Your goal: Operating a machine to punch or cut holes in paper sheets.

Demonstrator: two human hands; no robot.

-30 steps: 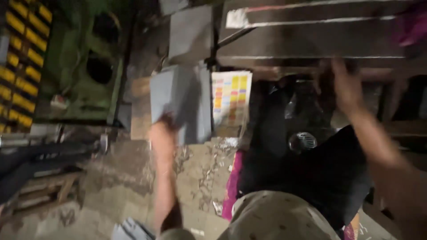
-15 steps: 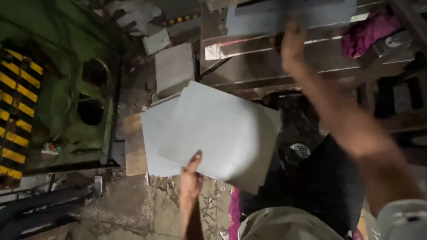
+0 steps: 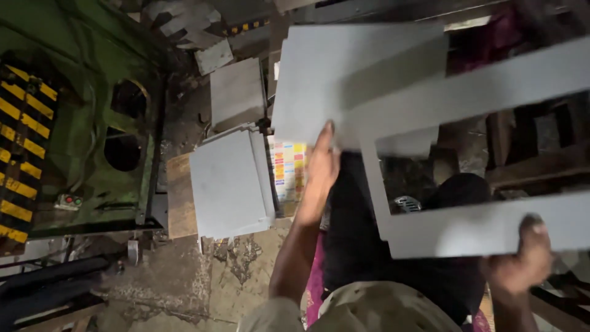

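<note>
The left hand [image 3: 322,161] presses its fingers on the bottom edge of a flat grey sheet [image 3: 344,80], held up in the air. The right hand [image 3: 521,264] is closed on the near bar of a grey frame [image 3: 479,230] with a big hole. Left of the left hand, 1 stack of grey sheets [image 3: 228,184] lies on the floor beside a green machine [image 3: 80,123].
</note>
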